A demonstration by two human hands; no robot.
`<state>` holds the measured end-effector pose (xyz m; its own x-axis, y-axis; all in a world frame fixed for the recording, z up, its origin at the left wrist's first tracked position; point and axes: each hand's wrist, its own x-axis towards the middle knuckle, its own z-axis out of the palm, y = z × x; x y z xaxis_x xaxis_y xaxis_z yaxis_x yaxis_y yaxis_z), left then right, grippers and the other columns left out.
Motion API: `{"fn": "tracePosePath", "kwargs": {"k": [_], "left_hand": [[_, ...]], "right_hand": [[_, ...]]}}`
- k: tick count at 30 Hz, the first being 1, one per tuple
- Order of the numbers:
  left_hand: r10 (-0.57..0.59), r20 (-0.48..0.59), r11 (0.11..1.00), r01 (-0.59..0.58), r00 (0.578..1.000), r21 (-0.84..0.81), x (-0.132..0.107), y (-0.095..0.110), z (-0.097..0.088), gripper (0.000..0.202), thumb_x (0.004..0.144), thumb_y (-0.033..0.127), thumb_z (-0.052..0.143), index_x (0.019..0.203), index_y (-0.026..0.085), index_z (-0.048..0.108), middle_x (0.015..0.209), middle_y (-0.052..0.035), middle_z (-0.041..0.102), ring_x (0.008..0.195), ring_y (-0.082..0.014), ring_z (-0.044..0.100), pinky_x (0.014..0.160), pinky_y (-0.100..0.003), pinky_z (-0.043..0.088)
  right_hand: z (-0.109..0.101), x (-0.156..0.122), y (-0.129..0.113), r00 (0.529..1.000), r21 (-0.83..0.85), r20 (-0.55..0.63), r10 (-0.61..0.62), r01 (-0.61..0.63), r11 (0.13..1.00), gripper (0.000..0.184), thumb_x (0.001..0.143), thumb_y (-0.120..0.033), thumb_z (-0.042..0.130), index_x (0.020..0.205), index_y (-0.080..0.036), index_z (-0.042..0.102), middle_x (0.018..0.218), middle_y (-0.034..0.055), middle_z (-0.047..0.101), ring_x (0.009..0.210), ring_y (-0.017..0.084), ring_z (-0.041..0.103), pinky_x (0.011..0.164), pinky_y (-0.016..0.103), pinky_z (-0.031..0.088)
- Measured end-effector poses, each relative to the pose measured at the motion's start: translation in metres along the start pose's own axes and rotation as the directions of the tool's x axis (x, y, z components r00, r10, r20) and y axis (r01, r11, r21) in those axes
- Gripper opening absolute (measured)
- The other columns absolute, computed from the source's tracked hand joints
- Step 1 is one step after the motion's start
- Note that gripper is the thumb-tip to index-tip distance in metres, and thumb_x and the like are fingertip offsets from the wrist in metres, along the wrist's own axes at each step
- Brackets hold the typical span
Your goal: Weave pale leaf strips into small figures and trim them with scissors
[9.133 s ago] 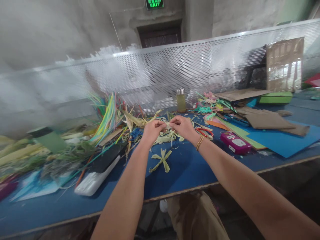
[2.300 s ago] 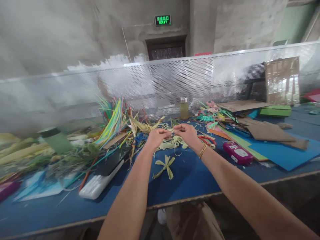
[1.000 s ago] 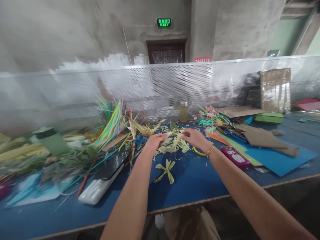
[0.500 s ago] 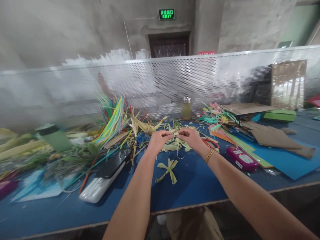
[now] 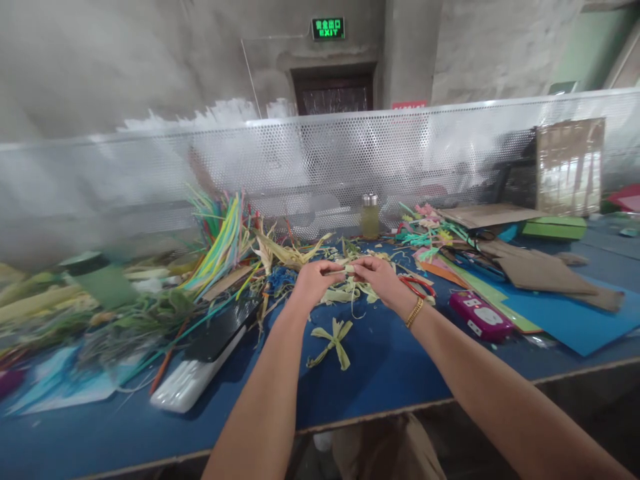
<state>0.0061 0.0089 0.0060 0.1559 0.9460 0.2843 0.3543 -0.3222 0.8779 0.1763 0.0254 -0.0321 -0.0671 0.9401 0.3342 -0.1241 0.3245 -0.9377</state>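
Note:
My left hand (image 5: 316, 279) and my right hand (image 5: 375, 274) meet over the middle of the table, fingertips pinched on a small pale green husk strip (image 5: 349, 269) between them. Fingers cover most of the strip. Below the hands, more husk strips (image 5: 340, 294) lie loose on the blue tabletop. Nearer to me rests a knotted husk piece (image 5: 334, 343) with several splayed ends, touched by neither hand. Red-handled scissors (image 5: 418, 287) lie just beside my right wrist, which wears a gold-coloured bracelet.
Left of my arms are a black-and-white packet (image 5: 210, 357), a bundle of coloured pipe cleaners (image 5: 220, 233) and a green cup (image 5: 103, 283). To the right lie a purple box (image 5: 480, 316), blue paper (image 5: 575, 327) and cardboard (image 5: 543, 270). A lidded bottle (image 5: 370, 219) stands before the perforated metal screen (image 5: 280, 160).
The view has shifted slightly, so everything sits a little further left. Both hands stay pinched together on the husk strip, with only slight finger movement.

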Motion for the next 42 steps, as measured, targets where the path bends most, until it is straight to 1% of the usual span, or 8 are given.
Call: {"fn": "tracePosePath", "kwargs": {"k": [6,9,18,21,25,31,37,42], "left_hand": [[-0.013,0.035,0.999,0.014,0.999,-0.052,0.0028,-0.0037,-0.0028,0.024,0.073,0.036,0.068,0.087,0.017,0.076,0.085,-0.0078,0.073,0.074,-0.0182,0.061,0.071,-0.031,0.046],[-0.02,0.03,0.998,0.022,0.999,-0.064,0.0035,-0.0045,-0.0043,0.02,0.072,0.032,0.069,0.084,0.017,0.075,0.084,-0.0077,0.073,0.07,-0.0172,0.06,0.069,-0.031,0.045],[-0.007,0.065,0.993,0.015,0.998,-0.121,0.001,-0.0032,-0.0041,0.026,0.064,0.023,0.076,0.089,0.016,0.074,0.088,-0.0079,0.072,0.078,-0.0179,0.061,0.074,-0.031,0.045],[-0.04,0.071,0.992,0.048,0.997,-0.115,0.002,-0.004,-0.0044,0.027,0.068,0.032,0.074,0.091,0.017,0.074,0.091,-0.008,0.072,0.076,-0.0174,0.06,0.068,-0.03,0.043],[-0.109,0.034,0.985,0.113,0.993,-0.131,0.003,-0.0048,-0.0051,0.032,0.081,0.045,0.06,0.089,0.019,0.075,0.089,-0.0085,0.072,0.07,-0.0167,0.058,0.061,-0.029,0.04],[-0.076,0.08,0.992,0.084,0.994,-0.099,0.0012,-0.0036,-0.0046,0.022,0.069,0.032,0.074,0.084,0.016,0.074,0.083,-0.0063,0.072,0.07,-0.0154,0.058,0.069,-0.03,0.043],[-0.031,0.204,0.992,0.055,0.978,-0.116,0.0,-0.0035,0.0004,0.025,0.062,0.021,0.076,0.086,0.016,0.071,0.081,-0.0051,0.07,0.076,-0.0167,0.062,0.075,-0.032,0.046],[-0.046,0.169,0.991,0.066,0.985,-0.116,0.0004,-0.0038,0.0036,0.027,0.066,0.016,0.069,0.092,0.014,0.07,0.084,-0.0075,0.071,0.077,-0.017,0.063,0.077,-0.032,0.047]], "right_hand": [[-0.0042,0.0001,-0.0013,0.994,-0.199,0.024,-0.107,0.11,0.974,0.017,0.078,-0.03,0.063,0.088,-0.019,0.07,0.079,0.0033,0.071,0.067,0.014,0.064,0.069,0.03,0.053],[-0.005,-0.0006,-0.0041,0.985,-0.263,0.049,-0.164,0.172,0.95,0.015,0.08,-0.028,0.062,0.089,-0.019,0.07,0.081,0.0036,0.071,0.069,0.014,0.066,0.069,0.03,0.053],[-0.0024,-0.0013,-0.0044,0.991,-0.156,0.03,-0.134,0.137,0.978,0.021,0.076,-0.028,0.068,0.094,-0.018,0.068,0.085,0.0047,0.07,0.077,0.015,0.066,0.075,0.031,0.055],[-0.004,0.0004,-0.0014,0.991,-0.15,0.013,-0.135,0.135,0.979,0.021,0.076,-0.028,0.068,0.095,-0.018,0.067,0.085,0.0047,0.07,0.076,0.015,0.065,0.075,0.031,0.055],[-0.0049,0.0007,-0.0011,0.982,-0.188,0.034,-0.187,0.19,0.964,0.022,0.077,-0.029,0.068,0.097,-0.018,0.067,0.087,0.0052,0.07,0.079,0.015,0.066,0.077,0.032,0.054],[-0.0024,-0.0019,-0.0057,0.977,-0.22,0.031,-0.21,0.212,0.952,0.022,0.077,-0.028,0.067,0.097,-0.018,0.066,0.086,0.0052,0.069,0.079,0.015,0.065,0.076,0.031,0.052],[-0.0014,-0.0027,-0.005,0.984,-0.252,0.004,-0.176,0.172,0.952,0.019,0.078,-0.028,0.063,0.094,-0.018,0.066,0.085,0.0045,0.069,0.076,0.015,0.064,0.072,0.029,0.052],[0.0016,-0.0057,-0.006,0.996,-0.217,0.001,-0.085,0.083,0.973,0.021,0.078,-0.03,0.064,0.095,-0.018,0.065,0.082,0.0038,0.068,0.07,0.014,0.063,0.07,0.03,0.053]]}}
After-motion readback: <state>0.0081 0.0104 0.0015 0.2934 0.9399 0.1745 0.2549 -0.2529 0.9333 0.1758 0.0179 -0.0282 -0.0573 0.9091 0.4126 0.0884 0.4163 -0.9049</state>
